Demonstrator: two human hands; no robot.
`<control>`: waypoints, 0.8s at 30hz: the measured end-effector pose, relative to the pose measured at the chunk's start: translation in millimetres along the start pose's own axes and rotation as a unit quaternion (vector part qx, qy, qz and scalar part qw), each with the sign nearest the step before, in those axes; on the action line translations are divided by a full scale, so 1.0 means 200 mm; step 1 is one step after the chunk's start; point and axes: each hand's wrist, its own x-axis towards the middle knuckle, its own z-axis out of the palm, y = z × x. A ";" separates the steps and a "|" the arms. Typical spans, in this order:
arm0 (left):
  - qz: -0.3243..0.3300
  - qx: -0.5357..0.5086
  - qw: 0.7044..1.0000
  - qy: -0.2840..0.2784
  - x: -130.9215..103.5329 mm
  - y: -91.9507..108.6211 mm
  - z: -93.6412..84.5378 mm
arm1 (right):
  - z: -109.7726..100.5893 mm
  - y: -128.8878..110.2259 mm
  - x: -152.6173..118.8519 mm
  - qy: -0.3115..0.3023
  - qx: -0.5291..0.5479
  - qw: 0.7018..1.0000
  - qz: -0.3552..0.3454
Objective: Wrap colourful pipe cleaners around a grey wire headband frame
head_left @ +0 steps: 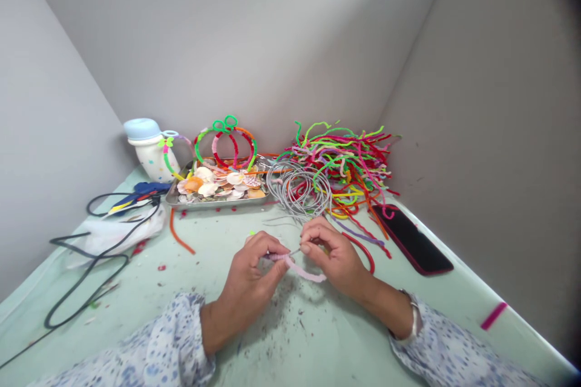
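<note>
Plain grey walls (pixel 281 42) meet in corners behind a pale green tabletop (pixel 181 284), whose surface is flecked with dark specks and scraps just below the grip. Beyond the grip and a little left, I see a shallow silver metal tray (pixel 218 205) heaped with white, orange and speckled seashells (pixel 209 188); fuzzy multicoloured hoops (pixel 252 140) stand up over it. Left of the tray is a white spotted bottle (pixel 157 157) with a pale blue lid (pixel 141 129). Nearer, left of the grip, lies a crumpled clear plastic bag (pixel 120 233), its contents hard to make out, with a black cable looping across it.

The left hand (pixel 252 269) pinches a pale pink fuzzy stem (pixel 306 273), which curves between the hands above the tabletop. The right hand (pixel 338 257) appears to have thumb and finger closed on a thin grey strand (pixel 295 251). Just past that grip sit a coil of grey wire (pixel 278 187) and a heap of bright fuzzy stems (pixel 349 157); a dark phone (pixel 415 240) lies to its right.
</note>
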 end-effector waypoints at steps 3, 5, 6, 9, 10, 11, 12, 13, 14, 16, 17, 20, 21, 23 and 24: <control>0.007 0.014 1.000 -0.006 0.00 0.00 0.00 | 0.00 0.01 0.00 0.009 0.005 1.000 0.002; 0.015 0.021 1.000 -0.010 0.01 0.00 0.00 | 0.00 0.02 0.00 0.013 0.007 1.000 0.004; 0.018 0.023 1.000 -0.011 0.01 0.00 0.00 | 0.00 0.02 0.00 0.013 0.007 1.000 0.004; 0.027 0.024 0.999 -0.010 0.00 0.00 -0.01 | -0.01 0.01 0.01 0.006 0.002 1.000 0.005; 0.029 0.024 0.999 -0.009 0.00 0.01 -0.01 | -0.02 0.00 0.01 0.002 0.000 1.000 0.004; 0.031 0.023 0.999 -0.008 0.00 0.01 -0.01 | -0.02 0.00 0.01 -0.001 -0.002 1.000 0.003; 0.033 0.023 0.999 -0.008 0.01 0.01 -0.01 | -0.02 -0.01 0.01 -0.003 -0.004 1.000 0.000; 0.033 0.023 0.999 -0.008 0.01 0.01 -0.01 | -0.03 -0.01 0.02 -0.005 -0.006 1.000 -0.002; 0.032 0.023 0.999 -0.009 0.01 0.01 -0.01 | -0.03 -0.02 0.02 -0.007 -0.008 1.000 -0.005; 0.028 0.024 0.999 -0.012 0.01 0.02 -0.01 | -0.03 -0.02 0.02 -0.013 -0.013 1.000 -0.010; 0.027 0.024 0.999 -0.013 0.01 0.02 -0.01 | -0.04 -0.02 0.02 -0.017 -0.015 1.000 -0.011; 0.025 0.022 0.999 -0.015 0.01 0.01 -0.01 | -0.04 -0.02 0.02 -0.025 -0.020 0.999 -0.015; 0.026 0.021 0.999 -0.015 0.00 0.01 -0.01 | -0.04 -0.02 0.02 -0.026 -0.022 0.999 -0.015; 0.028 0.021 0.999 -0.017 0.00 0.02 -0.01 | -0.04 -0.02 0.02 -0.030 -0.025 0.999 -0.013; 0.027 0.021 0.999 -0.018 0.00 0.02 -0.01 | -0.04 -0.02 0.02 -0.032 -0.025 0.999 -0.014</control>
